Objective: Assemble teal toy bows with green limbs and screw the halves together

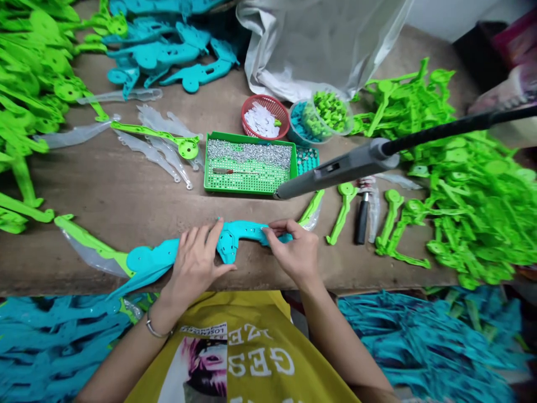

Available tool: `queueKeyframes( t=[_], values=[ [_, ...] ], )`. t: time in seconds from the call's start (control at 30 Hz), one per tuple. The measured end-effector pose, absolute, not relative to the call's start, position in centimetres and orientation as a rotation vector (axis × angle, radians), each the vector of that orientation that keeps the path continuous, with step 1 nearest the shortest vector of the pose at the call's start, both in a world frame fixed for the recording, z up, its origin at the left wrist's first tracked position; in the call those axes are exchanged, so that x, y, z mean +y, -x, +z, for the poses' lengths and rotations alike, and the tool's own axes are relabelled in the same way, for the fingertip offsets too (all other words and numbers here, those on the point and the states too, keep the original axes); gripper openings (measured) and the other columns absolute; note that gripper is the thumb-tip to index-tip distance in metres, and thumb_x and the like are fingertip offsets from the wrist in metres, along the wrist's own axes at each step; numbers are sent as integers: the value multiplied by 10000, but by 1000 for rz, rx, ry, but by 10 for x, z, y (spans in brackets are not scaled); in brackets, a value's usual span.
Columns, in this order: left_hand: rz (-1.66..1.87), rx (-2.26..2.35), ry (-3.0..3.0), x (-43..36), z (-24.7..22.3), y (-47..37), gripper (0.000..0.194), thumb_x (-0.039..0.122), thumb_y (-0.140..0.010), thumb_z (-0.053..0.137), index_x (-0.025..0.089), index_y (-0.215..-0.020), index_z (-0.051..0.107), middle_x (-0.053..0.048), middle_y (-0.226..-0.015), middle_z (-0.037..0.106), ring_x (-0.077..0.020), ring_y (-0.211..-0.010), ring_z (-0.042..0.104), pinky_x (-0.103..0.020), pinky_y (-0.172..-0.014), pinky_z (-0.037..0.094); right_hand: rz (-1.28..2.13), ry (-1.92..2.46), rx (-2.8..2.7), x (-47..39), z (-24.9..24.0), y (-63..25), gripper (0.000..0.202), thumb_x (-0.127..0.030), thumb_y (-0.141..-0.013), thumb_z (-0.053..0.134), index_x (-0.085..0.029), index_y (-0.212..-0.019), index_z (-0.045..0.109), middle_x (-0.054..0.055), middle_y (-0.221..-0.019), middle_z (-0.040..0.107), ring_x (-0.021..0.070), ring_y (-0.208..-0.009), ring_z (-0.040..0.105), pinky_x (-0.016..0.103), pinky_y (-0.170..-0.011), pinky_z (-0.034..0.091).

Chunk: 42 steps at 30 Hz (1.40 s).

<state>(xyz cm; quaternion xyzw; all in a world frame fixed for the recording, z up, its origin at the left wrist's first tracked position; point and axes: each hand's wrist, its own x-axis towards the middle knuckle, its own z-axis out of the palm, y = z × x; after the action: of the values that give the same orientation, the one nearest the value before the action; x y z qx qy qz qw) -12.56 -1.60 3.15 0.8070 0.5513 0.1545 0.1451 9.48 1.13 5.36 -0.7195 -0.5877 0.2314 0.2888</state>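
A long, curved turquoise plastic toy body (155, 260), maybe a toy bow, lies along the table's front edge. A green arm with a clear blade (94, 246) sticks out at its left end, and a similar green arm (312, 210) shows past its right end. My left hand (195, 254) is laid over the middle of the body, its fingers and thumb gripping it. At the body's right end, my right hand (296, 249) is closed in a pinch against the surface. Whatever sits between those fingertips is too small to make out.
A grey electric screwdriver (335, 170) hangs above the table. Beneath its tip is a green tray (235, 183) of screws. Behind stand a red basket (243, 120) of white pieces and tubs of small parts. Green part piles (478, 207) flank both sides; a black-handled tool (361, 218) lies right.
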Motion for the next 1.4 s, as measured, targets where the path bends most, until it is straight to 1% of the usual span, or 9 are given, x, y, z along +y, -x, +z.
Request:
queueKeyframes(
  t=[0.17,0.43,0.73,0.83,0.93,1.0,1.13,1.23,1.4],
  values=[
    [430,1593,-2321,-15,31,125,925,508,-753,786,134,-1480,352,-169,-1211,635,-331,-1072,586,-440,-914,437,676,1970,-1579,15,58,-90,76,-264,-718,619,-252,-649,651,-3,-598,698,179,-556,658,297,-615,537],
    [434,1592,-2340,-14,29,126,930,559,-740,774,109,-1456,391,-157,-1178,638,-320,-1036,578,-427,-896,428,719,2021,-1637,23,57,-84,86,-244,-687,589,-236,-627,650,12,-589,700,189,-553,663,296,-603,511],
    [374,1583,-2355,-14,29,127,981,593,-723,770,99,-1471,368,-158,-1202,622,-321,-1063,556,-421,-931,411,685,2084,-1834,26,48,-84,101,-248,-764,638,-227,-705,717,36,-656,730,225,-625,691,331,-646,507],
    [282,1569,-2417,-15,31,129,966,551,-758,761,113,-1505,331,-169,-1210,604,-334,-1091,546,-444,-974,396,713,1950,-1966,24,52,-95,102,-266,-813,652,-225,-830,744,41,-739,744,220,-670,689,342,-690,519],
    [164,1546,-2500,-15,34,130,884,523,-821,707,126,-1515,330,-176,-1209,601,-334,-1072,552,-455,-963,403,634,1709,-2086,13,61,-120,266,-311,-875,635,-202,-1108,697,64,-855,718,225,-782,678,366,-765,532],
    [108,1524,-2549,-14,37,130,818,536,-862,645,126,-1506,350,-184,-1217,606,-335,-1054,557,-459,-930,416,519,1606,-2183,2,66,-139,356,-328,-881,641,-201,-1214,637,85,-924,678,249,-873,652,400,-805,531],
    [90,1495,-2616,-8,53,133,743,551,-927,519,125,-1511,345,-204,-1298,590,-354,-1090,559,-472,-904,426,317,1494,-2390,-18,72,-167,454,-324,-850,690,-206,-1271,569,135,-1092,645,312,-1016,610,472,-843,512],
    [95,1420,-2668,1,72,142,710,583,-941,465,119,-1476,403,-199,-1310,604,-353,-1098,580,-475,-904,439,109,1382,-2376,-21,77,-173,416,-266,-870,676,-214,-1266,560,133,-1147,673,301,-1046,626,456,-862,502],
    [94,1289,-2666,21,110,151,500,532,-971,418,166,-1262,596,-128,-1056,720,-316,-939,651,-480,-862,476,-35,1228,-2271,-7,98,-171,298,-240,-886,679,-244,-1179,623,77,-1076,739,234,-926,677,380,-797,514]
  ],
)
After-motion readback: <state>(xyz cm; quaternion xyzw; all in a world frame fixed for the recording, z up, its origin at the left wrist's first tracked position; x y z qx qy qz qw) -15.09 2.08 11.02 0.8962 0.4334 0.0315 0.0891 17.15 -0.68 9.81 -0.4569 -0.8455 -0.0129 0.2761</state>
